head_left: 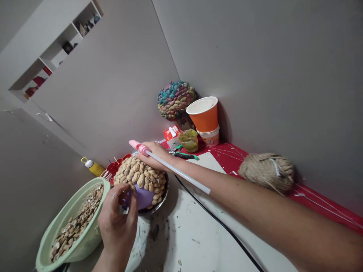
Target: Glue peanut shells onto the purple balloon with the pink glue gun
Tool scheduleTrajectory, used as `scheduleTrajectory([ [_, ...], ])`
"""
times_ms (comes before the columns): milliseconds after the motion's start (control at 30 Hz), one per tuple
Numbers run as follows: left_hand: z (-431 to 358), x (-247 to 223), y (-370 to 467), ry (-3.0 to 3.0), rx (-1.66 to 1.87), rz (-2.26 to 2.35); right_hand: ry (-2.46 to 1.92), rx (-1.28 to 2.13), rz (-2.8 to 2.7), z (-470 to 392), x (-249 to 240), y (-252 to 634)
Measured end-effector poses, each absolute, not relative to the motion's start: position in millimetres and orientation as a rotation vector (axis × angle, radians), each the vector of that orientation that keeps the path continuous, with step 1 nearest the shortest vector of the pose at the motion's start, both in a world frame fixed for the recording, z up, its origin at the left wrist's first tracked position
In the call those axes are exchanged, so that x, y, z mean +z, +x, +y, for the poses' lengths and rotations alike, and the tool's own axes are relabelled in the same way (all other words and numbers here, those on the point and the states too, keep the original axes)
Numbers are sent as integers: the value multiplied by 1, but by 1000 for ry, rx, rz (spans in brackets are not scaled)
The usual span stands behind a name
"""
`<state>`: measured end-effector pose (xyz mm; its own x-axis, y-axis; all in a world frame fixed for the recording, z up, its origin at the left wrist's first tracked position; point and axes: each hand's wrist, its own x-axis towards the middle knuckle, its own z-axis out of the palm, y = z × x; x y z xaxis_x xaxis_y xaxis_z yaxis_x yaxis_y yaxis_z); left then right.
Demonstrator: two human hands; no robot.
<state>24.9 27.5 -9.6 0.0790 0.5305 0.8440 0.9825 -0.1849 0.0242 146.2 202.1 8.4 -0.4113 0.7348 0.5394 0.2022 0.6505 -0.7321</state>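
Note:
A purple ball (pixel 144 197), largely covered with peanut shells (pixel 138 172), rests in a metal bowl (pixel 163 200). My left hand (pixel 120 215) is at the ball's near left side, thumb and fingers pinched on a peanut shell against the bare purple part. Behind the top of the ball, my right hand (pixel 154 153) is closed around a pink glue gun (pixel 138 147) with a long translucent glue stick (pixel 181 173) sticking out of its back. The gun's nozzle is hard to make out.
A green basket (pixel 47 234) of shells stands at left, near a yellow bottle (pixel 96 168). Behind are a colourful shell-covered ball (pixel 176 99), an orange cup (pixel 205 117), a jar (pixel 189 141), pliers (pixel 185 155) and twine (pixel 266 172). A black cable (pixel 215 215) crosses the table.

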Motion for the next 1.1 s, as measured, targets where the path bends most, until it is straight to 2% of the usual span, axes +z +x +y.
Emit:
scheduleTrajectory([
  [533,27,-8,14,-1904,-660,-1121,-745,722,-1919,201,7,147],
  [667,19,-12,9,-1925,-728,-1158,-729,728,-1909,200,7,148],
  [867,12,-20,-4,-1852,-1014,-1228,-717,750,-1908,199,6,148],
  [1100,25,-23,-1,-1894,-1106,-1334,-692,774,-1918,201,0,146],
])
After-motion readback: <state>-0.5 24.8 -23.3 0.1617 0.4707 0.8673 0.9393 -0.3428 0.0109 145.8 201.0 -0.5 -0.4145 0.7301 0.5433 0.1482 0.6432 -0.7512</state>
